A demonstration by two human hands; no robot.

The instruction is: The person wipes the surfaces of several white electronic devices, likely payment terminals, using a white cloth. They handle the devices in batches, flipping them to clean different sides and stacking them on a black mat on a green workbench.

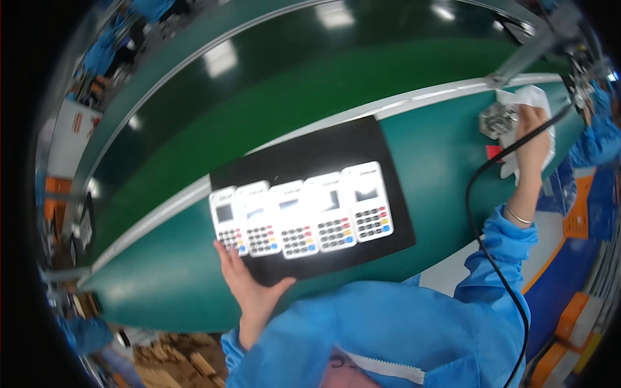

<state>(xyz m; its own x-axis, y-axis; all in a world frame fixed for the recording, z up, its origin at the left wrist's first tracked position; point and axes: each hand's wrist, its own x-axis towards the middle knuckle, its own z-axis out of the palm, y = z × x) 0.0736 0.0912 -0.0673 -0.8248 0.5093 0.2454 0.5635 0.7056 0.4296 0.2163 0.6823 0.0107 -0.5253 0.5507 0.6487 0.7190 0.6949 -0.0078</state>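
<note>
Five white handheld card terminals with keypads [300, 216] lie side by side on a black mat [323, 152]. The mat lies at a slant on the green bench top. My left hand [252, 284] is at the mat's near left corner, thumb spread from the fingers. Its fingertips touch the lower end of the leftmost terminal. Far to the right, my right hand [533, 139] reaches over a white plastic bag [540, 100], fingers bent together. What they pinch, if anything, is hidden. Beside that hand is a clump of small silvery parts [498, 121].
A small red piece [494, 152] lies near the bag. A black cable [475, 194] hangs across the right side, passing over my right hand's wrist area. Beyond a metal rail [427, 100] runs a dark green conveyor belt [291, 90]. Cardboard pieces [171, 362] are at lower left.
</note>
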